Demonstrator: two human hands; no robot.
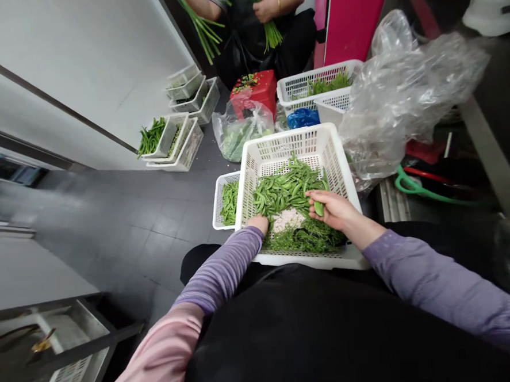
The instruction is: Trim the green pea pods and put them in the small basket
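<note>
Over the right side of the white plastic basket (pixel 306 262), gripping a pea pod (pixel 319 208) in the fingers of the right hand (pixel 334 208), impossible to tell for the left hand (pixel 260 223), could lose it among the near green trimmings (pixel 286 242) through too loose a pinch.

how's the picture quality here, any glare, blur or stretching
Head view: wide-angle distortion tilts the white wall and stretches the pink sleeve toward the lower edge; head view: pale sheen on the grey floor, bright glints on the big plastic bag; head view: far left looks smeared, far right dim, while the right hand and large basket look reasonably clear.
</note>
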